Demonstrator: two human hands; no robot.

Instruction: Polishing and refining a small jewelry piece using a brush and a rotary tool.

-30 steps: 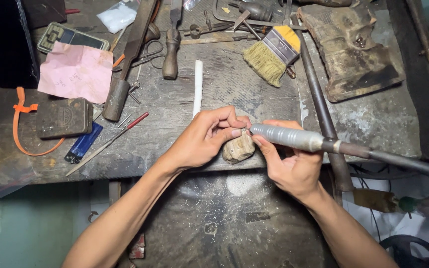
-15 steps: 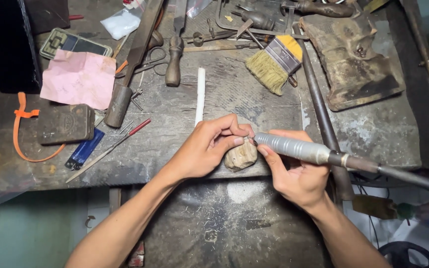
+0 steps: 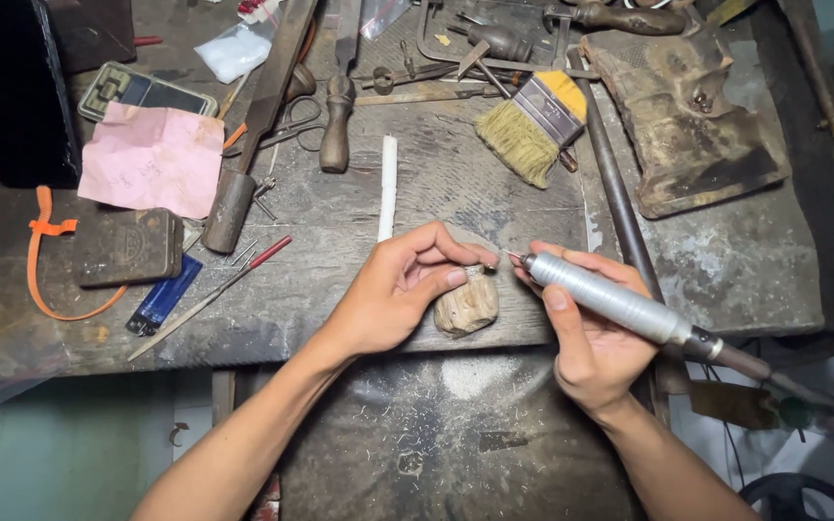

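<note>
Down at the near edge of the scarred workbench, the left hand curls shut, thumb and fingertips pinching a very small piece, too tiny to identify, against the top of a worn wooden peg that juts out from the bench edge. Coming in from four o'clock, the right hand is closed around a silver rotary handpiece, held like a pen, its fine tip pointing toward ten o'clock and sitting just beside the left fingertips; whether it touches the small piece cannot be told. A dark flexible shaft runs off from the handpiece toward four o'clock. At twelve o'clock from the hands lies a white stick, upright in the view, and at one o'clock a yellow-handled brush with pale bristles. Out at ten o'clock sit a pink sheet of paper, a long file and a wooden-handled tool; at nine o'clock are a dark metal tin, a blue lighter, an orange strap and a red-tipped pick. A weathered wooden block rests at two o'clock.
</note>
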